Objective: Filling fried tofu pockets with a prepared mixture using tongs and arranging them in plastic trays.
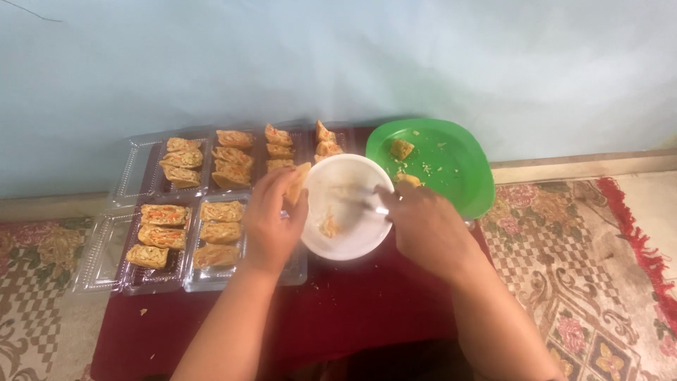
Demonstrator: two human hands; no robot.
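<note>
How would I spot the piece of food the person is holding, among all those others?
Find the dark red cloth with the white bowl at its middle. At the bowl's left rim, the left hand pinches a pale folded wrap. Unlike the cut rolls packed in clear trays, it is lifted up, not boxed.

The upper part of the view is filled by a pale blue-grey wall (338,63), evenly lit by soft, diffuse light, with a thin dark line seen near its top left corner. A light skirting strip (585,166) is run along its foot. The floor is covered by a patterned carpet (585,268) in beige, brown and pink with floral and chequered motifs and a red fringed edge at the right, and a dark red cloth (352,310) is spread over its middle.
</note>
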